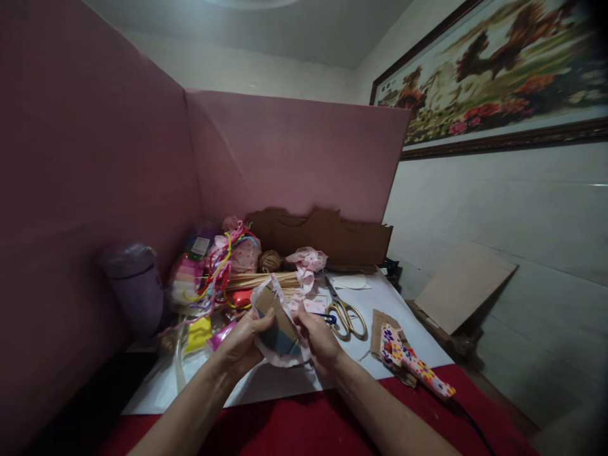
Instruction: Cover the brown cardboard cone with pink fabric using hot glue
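Left hand (243,341) and right hand (321,339) grip the cardboard piece (279,323) (white rim (285,363) maybe cloth, from here); scissors (342,306) lie right of it.

Most fingers of the left grip (243,345) and the right grip (323,342) are hidden behind the fabric-edged cardboard piece (280,323); both forearms (185,405) leave through the bottom edge. The piece also covers part of the wooden sticks (247,279). Print on the white label (200,246) is too small to read. The framed picture (503,76) is cut off at top and right, the black cord (470,421) at the bottom.
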Demonstrator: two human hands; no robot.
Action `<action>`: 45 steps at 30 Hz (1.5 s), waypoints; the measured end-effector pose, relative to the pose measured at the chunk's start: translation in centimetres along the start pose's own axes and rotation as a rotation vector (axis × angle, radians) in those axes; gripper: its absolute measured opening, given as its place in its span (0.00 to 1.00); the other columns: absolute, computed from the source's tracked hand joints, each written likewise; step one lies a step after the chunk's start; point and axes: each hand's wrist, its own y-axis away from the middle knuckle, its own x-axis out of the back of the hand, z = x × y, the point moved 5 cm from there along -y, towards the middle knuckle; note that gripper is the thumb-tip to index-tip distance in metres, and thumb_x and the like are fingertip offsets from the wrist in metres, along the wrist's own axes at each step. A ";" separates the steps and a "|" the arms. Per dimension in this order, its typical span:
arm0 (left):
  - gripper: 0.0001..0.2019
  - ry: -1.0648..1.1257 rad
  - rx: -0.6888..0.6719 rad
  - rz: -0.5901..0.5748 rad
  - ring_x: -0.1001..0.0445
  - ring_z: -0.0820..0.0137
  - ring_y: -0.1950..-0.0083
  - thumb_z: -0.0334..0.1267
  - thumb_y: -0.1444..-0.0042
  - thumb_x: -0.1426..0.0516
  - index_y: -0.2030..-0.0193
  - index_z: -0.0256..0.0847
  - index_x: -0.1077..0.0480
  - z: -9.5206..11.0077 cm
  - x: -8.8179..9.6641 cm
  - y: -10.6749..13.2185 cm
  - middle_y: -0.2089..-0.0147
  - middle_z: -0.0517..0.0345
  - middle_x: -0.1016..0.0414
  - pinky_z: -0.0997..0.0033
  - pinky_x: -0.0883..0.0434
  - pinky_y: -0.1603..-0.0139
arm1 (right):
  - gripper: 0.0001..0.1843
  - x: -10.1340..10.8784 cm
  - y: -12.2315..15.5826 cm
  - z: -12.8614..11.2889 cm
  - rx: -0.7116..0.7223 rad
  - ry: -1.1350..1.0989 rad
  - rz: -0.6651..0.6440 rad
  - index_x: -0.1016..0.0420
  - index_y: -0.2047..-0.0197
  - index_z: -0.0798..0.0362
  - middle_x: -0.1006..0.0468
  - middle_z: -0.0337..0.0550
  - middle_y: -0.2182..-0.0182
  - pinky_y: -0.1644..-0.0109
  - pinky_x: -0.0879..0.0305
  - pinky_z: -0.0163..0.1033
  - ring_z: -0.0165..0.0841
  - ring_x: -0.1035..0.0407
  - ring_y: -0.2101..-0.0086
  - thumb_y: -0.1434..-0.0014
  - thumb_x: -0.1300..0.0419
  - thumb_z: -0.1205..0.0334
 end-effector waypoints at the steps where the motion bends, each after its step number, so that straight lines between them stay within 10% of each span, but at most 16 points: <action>1: 0.13 -0.003 0.000 0.002 0.23 0.67 0.72 0.30 0.56 0.36 0.61 0.37 0.29 0.0 0.0 0.0 0.71 0.56 0.22 0.67 0.27 0.63 | 0.35 -0.1 0.0 0.2 -0.029 -0.022 -0.020 0.24 0.70 0.58 0.24 0.44 0.80 0.75 0.38 0.35 0.32 0.32 0.80 0.52 0.47 0.30; 14: 0.15 -0.060 0.020 -0.017 0.23 0.64 0.67 0.32 0.55 0.36 0.58 0.35 0.28 -0.5 0.1 0.0 0.68 0.52 0.21 0.67 0.27 0.62 | 0.34 -0.6 -0.1 0.8 -0.069 -0.028 -0.080 0.23 0.72 0.57 0.22 0.47 0.76 0.68 0.34 0.40 0.39 0.27 0.71 0.53 0.46 0.30; 35: 0.09 -0.045 -0.038 -0.044 0.27 0.74 0.75 0.31 0.56 0.35 0.67 0.34 0.28 -0.7 0.0 0.1 0.73 0.57 0.24 0.76 0.31 0.70 | 0.34 -0.3 1.1 -1.7 0.522 1.071 -0.037 0.36 0.82 0.54 0.36 0.40 0.84 0.75 0.55 0.35 0.27 0.46 0.80 0.34 0.66 0.46; 45: 0.12 -0.062 -0.001 -0.011 0.27 0.72 0.74 0.32 0.59 0.34 0.67 0.34 0.28 -1.0 -0.1 0.1 0.73 0.56 0.24 0.72 0.30 0.68 | 0.42 1.2 0.1 -1.1 0.214 0.827 -0.075 0.41 0.86 0.53 0.37 0.39 0.87 0.78 0.52 0.33 0.27 0.42 0.83 0.43 0.74 0.31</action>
